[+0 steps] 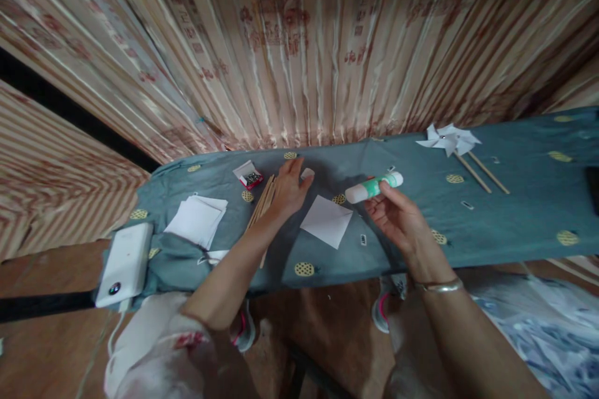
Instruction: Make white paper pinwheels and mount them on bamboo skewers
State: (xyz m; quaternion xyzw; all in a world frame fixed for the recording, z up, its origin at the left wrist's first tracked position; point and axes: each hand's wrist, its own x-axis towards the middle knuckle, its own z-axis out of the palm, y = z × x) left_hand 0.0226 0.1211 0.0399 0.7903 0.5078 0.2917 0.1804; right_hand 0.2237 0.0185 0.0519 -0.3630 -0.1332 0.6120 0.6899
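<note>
On the far left of a desk covered in pineapple-printed cloth lies a white power bank. Next comes a loose stack of white paper squares, then a small open box of metal bits, and a bundle of thin wooden sticks passing under my left arm.

My left hand reaches over the sticks, fingers stretched forward and thumb apart from them. A small whitish cap sits by the thumb tip; I cannot tell whether I am pinching it or it lies on the cloth.

Between my hands, one paper square lies flat, a corner towards me. I expect it to be light and limp, quick to crease or slide, so best steadied by an edge with a fingertip.

Just right of it, above the desk, is the glue stick, a white tube with a green label, tilted slightly. My right hand pinches it, thumb on top and fingers beneath. It should feel light, stiff and rather smooth; the labelled middle seems the place to hold, keeping fingers off the ends.

Farther right, two white paper pinwheels on sticks lie together, looking easily crushed; their sticks would be the safer grip.
</note>
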